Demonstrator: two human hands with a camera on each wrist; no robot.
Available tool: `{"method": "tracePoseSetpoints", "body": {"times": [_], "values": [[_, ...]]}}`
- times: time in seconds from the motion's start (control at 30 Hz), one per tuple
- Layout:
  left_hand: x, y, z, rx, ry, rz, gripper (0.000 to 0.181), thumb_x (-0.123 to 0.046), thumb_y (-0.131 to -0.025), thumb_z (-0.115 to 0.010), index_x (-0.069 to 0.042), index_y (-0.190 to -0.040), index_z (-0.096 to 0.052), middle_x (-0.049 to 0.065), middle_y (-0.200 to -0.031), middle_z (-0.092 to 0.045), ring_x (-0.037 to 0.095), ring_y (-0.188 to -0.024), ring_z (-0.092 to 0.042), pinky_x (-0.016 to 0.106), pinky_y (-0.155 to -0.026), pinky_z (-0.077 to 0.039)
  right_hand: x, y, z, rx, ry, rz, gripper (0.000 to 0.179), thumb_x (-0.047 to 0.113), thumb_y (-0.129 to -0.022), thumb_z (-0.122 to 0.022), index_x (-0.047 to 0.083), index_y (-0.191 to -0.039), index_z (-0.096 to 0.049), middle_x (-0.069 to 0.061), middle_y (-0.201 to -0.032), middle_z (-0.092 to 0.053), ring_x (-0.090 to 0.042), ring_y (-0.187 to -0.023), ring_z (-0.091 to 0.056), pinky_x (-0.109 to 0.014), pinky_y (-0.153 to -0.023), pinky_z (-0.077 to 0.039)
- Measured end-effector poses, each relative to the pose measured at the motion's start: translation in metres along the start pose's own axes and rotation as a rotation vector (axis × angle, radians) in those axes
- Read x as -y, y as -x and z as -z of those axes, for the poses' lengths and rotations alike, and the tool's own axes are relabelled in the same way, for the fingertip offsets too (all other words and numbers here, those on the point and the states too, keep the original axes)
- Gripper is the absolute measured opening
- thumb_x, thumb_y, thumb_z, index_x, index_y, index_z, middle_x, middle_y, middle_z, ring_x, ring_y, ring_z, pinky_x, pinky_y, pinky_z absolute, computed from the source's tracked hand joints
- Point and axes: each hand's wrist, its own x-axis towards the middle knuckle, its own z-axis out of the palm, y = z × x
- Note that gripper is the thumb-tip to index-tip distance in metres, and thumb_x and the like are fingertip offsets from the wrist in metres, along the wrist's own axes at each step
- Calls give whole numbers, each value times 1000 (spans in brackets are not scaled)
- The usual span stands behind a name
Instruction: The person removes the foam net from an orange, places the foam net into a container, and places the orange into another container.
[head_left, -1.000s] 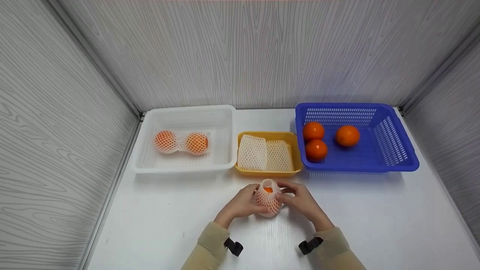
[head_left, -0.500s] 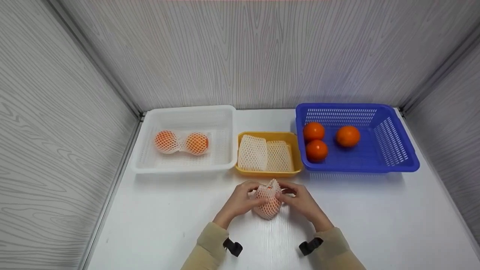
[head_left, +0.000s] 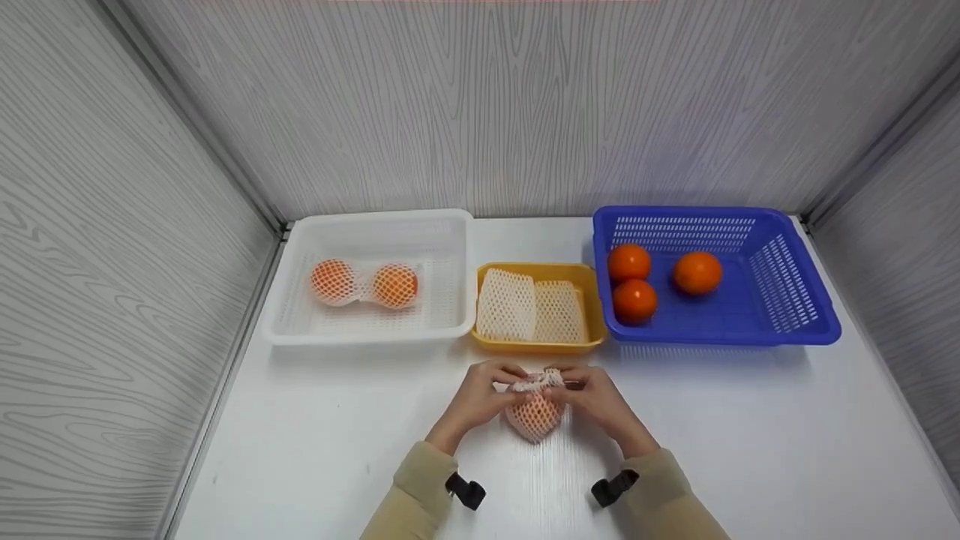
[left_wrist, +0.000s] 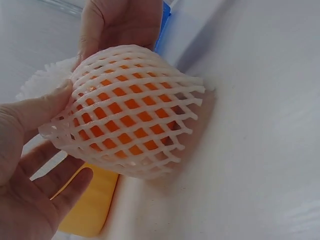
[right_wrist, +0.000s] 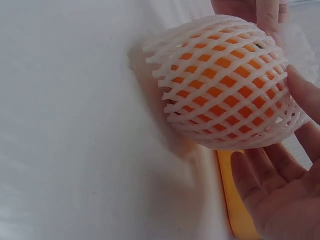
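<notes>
An orange (left_wrist: 127,120) wrapped in a white foam net sleeve (head_left: 535,420) sits on the table between both hands. My left hand (head_left: 480,397) pinches the sleeve's upper end from the left, thumb toward me and fingers behind. From the right, my right hand (head_left: 596,401) pinches the same end in the same way. The sleeve's gathered edge lies between the two hands, while its other end, with cut strand tips, points down at the table in both wrist views. Orange peel shows through the mesh (right_wrist: 225,85).
Behind the hands stands a yellow tray (head_left: 536,347) with foam net sleeves (head_left: 506,306). At the left, a white basket (head_left: 367,337) holds two netted oranges (head_left: 394,286). A blue basket (head_left: 757,315) at the right contains three bare oranges (head_left: 697,273).
The sleeve's upper end was an open ring with orange showing inside; it has been drawn together and folded down over the fruit. Both hands have shifted slightly around it.
</notes>
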Motion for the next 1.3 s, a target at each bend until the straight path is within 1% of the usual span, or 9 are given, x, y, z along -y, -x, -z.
{"method": "tracePoseSetpoints", "body": {"times": [0.07, 0.2, 0.33, 0.43, 0.6, 0.77, 1.03, 1.13, 1.3], "values": [[0, 0, 0, -14, 11, -10, 15, -12, -82, -79, -4, -94, -79, -2, -97, -70, 16, -96, -64, 37, -87, -51, 5, 0, -1, -28, 11, -14, 10, 4, -87, -73, -4, -93, -75, -19, -116, -66, -30, -110, -60, -41, -93, -48], [-2, 0, 0, -32, 8, -1, 15, -15, -83, -78, -6, -95, -78, -1, -98, -70, 16, -95, -63, 41, -86, -51, 7, -2, -4, -79, 44, -28, 8, 2, -87, -71, -4, -93, -72, -12, -97, -67, -24, -91, -58, -30, -78, -47], [-4, 0, 1, 22, -30, 93, 37, -35, -82, -79, -12, -110, -72, -2, -113, -65, 16, -105, -58, 40, -91, -48, -10, -8, -6, -104, 75, -31, 7, 5, -88, -72, 0, -91, -69, -3, -82, -58, -20, -78, -49, -28, -67, -42], [-4, 1, 1, 69, -45, 139, 41, -42, -80, -80, -14, -109, -71, -3, -115, -61, 17, -107, -55, 39, -93, -47, -25, -12, -5, -86, 89, -20, 12, 10, -88, -74, 3, -98, -71, -3, -88, -61, -20, -83, -52, -32, -73, -46], [-3, 0, 2, 80, -53, 94, 28, -33, -81, -81, -9, -94, -76, -1, -107, -65, 17, -102, -59, 36, -87, -50, -31, -12, 2, 63, 21, 7, 45, 16, -88, -75, 0, -128, -61, -10, -123, -62, -25, -114, -54, -52, -99, -43], [-7, -5, -1, 60, -54, 75, 22, -23, -80, -82, -7, -94, -78, -1, -104, -67, 15, -98, -61, 31, -81, -52, -30, -10, 8, 164, -27, -33, 50, 18, -87, -76, -1, -131, -59, -13, -124, -62, -29, -113, -57, -47, -98, -46], [-13, -16, -5, 22, 2, 22, 23, -14, -78, -84, -7, -99, -78, -4, -103, -67, 12, -97, -61, 29, -82, -51, -27, -12, 13, 28, 49, -90, 51, 24, -83, -80, 8, -129, -64, -10, -135, -56, -32, -130, -44, -60, -108, -30], [-9, -14, -5, 17, 12, 33, 29, -12, -77, -84, -8, -104, -77, -2, -105, -67, 14, -100, -60, 31, -84, -51, -28, -13, 12, 9, 59, -82, 42, 22, -83, -80, 6, -120, -69, -13, -135, -55, -34, -128, -45, -56, -106, -36], [-3, -9, -1, 29, -50, 70, 47, -29, -78, -84, -11, -119, -71, 2, -117, -62, 19, -109, -56, 36, -90, -49, -28, -15, 8, -51, 85, -97, 25, 23, -81, -82, 6, -97, -76, -12, -128, -60, -32, -123, -49, -53, -103, -40]]}}
